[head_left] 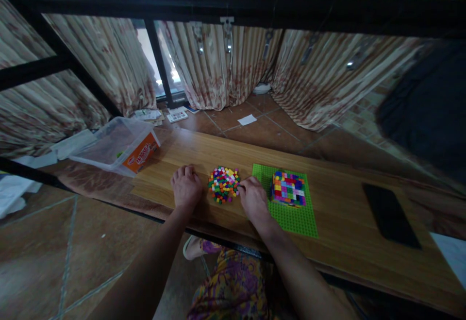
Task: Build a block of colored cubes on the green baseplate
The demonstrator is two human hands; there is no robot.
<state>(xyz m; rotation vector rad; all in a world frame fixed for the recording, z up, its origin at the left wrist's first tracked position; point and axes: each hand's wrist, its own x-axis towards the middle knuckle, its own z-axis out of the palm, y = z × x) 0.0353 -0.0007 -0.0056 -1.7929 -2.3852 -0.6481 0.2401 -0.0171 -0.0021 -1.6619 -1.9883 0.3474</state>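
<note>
Loose bricks: one heap of small multicoloured bricks [223, 184], on the table [338, 223] between the two hands; no tray or rim around it.
Left hand: left hand [186, 186], palm down on the table just left of the heap, fingers loosely curled, apart from the bricks; whether anything lies under the fingers is hidden.
Right hand: right hand [254, 198], at the heap's right edge, thumb and forefinger brought nearly together; whether a brick sits between them is too small to make out.
Built block: one boxy stack of mixed-colour bricks [288, 189], on the upper part of the baseplate, right of the right hand.
Baseplate: green, studded baseplate [291, 225], flat on the table, its near portion bare.
Risk, heap: a sweep of either hand could probably scatter bricks; those nearest the front edge might roll to the floor.
Risk, pinch: bricks this small could slip from the fingertips, or two could come up at once.
Risk, block: the right forearm passes close to the baseplate; a knock might shift it or loosen upper bricks.
Container: one translucent plastic box [95, 163] with an orange label [141, 154], at the table's left end.
Contents: one small green piece [119, 155] showing; the remainder blurred through the wall.
Also present: dark flat slab [391, 215], right end of the table.
</note>
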